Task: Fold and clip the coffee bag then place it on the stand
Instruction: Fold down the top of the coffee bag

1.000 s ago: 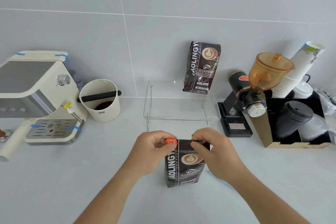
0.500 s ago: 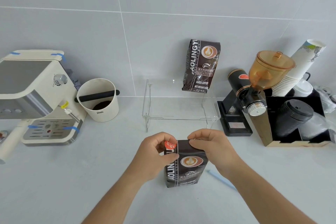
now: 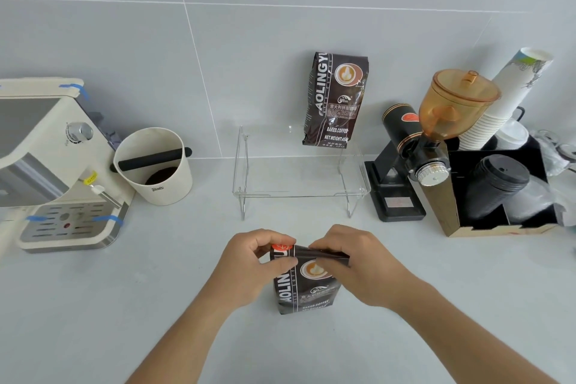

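A dark coffee bag (image 3: pixel 307 288) stands upright on the pale counter (image 3: pixel 131 305), near the front edge of the view and just in front of a clear acrylic stand (image 3: pixel 299 193). The left hand (image 3: pixel 249 265) pinches the bag's upper left corner, thumb in front and fingers curled behind, with a small orange clip (image 3: pixel 282 247) showing between them at the folded top; whether the clip already bites the fold is hard to tell. The right hand (image 3: pixel 358 262) presses the folded top edge flat from the right, its fingers closed along the crease. Both forearms come in from the bottom of the view and flank the bag, leaving it boxed in on either side but free above. The stand's top shelf is bare across its left and middle, while a second coffee bag (image 3: pixel 338 100) stands at its back right corner, leaning against the tiled wall (image 3: pixel 249 40). To the left of the stand sits a white knock box (image 3: pixel 156 165) with a black bar across its mouth, and left of that a cream espresso machine (image 3: pixel 53 165) at the counter's left edge. On the right, just beside the stand's right leg, is a black grinder (image 3: pixel 414 162) with an amber hopper, then a black organiser (image 3: pixel 498 193) holding lids, with a slanted stack of paper cups (image 3: pixel 501 103) behind it. Open counter lies to the left and right of the hands.
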